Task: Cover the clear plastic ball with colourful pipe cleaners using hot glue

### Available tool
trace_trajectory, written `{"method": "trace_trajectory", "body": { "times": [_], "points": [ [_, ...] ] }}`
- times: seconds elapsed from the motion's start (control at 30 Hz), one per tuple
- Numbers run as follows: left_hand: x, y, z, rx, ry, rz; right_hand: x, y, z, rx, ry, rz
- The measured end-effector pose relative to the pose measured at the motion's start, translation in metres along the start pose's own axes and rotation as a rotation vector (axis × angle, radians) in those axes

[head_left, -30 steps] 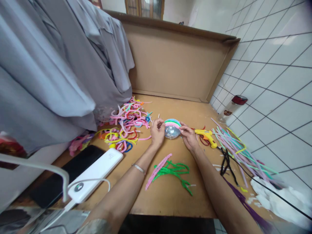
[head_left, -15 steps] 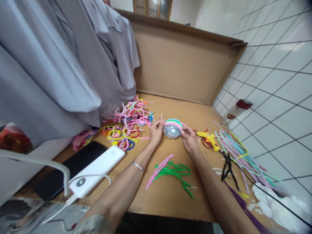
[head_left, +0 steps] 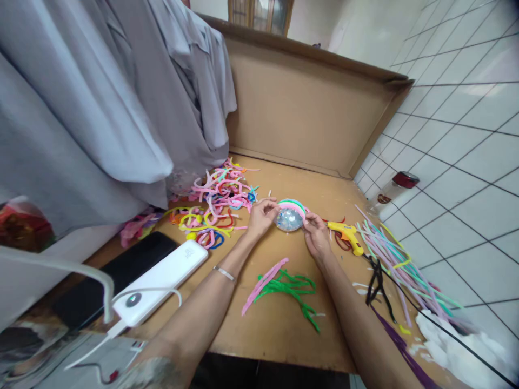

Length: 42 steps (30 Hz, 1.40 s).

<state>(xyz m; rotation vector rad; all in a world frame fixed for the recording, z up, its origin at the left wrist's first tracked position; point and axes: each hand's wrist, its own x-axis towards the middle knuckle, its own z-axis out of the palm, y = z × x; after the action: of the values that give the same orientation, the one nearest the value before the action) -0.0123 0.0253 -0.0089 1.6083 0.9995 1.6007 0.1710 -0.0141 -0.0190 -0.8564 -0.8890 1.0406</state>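
Note:
A shiny silvery ball (head_left: 288, 219) with pink and green pipe cleaners wound over its top sits between both hands above the wooden table (head_left: 275, 319). My left hand (head_left: 261, 216) pinches the ball's left side with closed fingers. On the other side my right hand (head_left: 316, 233) grips it, fingers curled against the pipe cleaner band. A bundle of green and pink pipe cleaners (head_left: 284, 284) lies on the table just in front of my wrists.
A heap of curled coloured pipe cleaners (head_left: 214, 200) lies left of the ball. A yellow glue gun (head_left: 345, 233) and long straight pipe cleaners (head_left: 397, 259) lie right. White power bank (head_left: 160, 281), black phone (head_left: 109, 281), red-capped bottle (head_left: 389, 190), white stuffing (head_left: 458, 335), grey cloth (head_left: 101, 102), cardboard wall (head_left: 300, 108).
Both hands keep hold of the ball; the fingers have shifted slightly around the pipe cleaner band. The view has drifted a little, so the scene sits slightly right and lower.

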Motion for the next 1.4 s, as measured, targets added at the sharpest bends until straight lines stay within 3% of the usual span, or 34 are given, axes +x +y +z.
{"method": "trace_trajectory", "body": {
  "times": [0.2,0.63,1.1,1.4],
  "points": [
    [0.0,0.003,-0.004,0.128,-0.047,0.122,0.002,0.002,-0.003,-0.013,-0.014,-0.011],
    [-0.007,0.003,0.008,0.259,0.066,0.252,0.004,0.004,-0.008,-0.038,-0.035,-0.007],
    [-0.01,0.01,0.011,0.125,0.104,0.08,0.004,0.004,-0.008,-0.005,-0.028,-0.017],
    [-0.005,0.004,0.009,0.093,0.078,0.115,0.004,0.001,-0.005,0.005,0.005,0.006]
  ]
}}
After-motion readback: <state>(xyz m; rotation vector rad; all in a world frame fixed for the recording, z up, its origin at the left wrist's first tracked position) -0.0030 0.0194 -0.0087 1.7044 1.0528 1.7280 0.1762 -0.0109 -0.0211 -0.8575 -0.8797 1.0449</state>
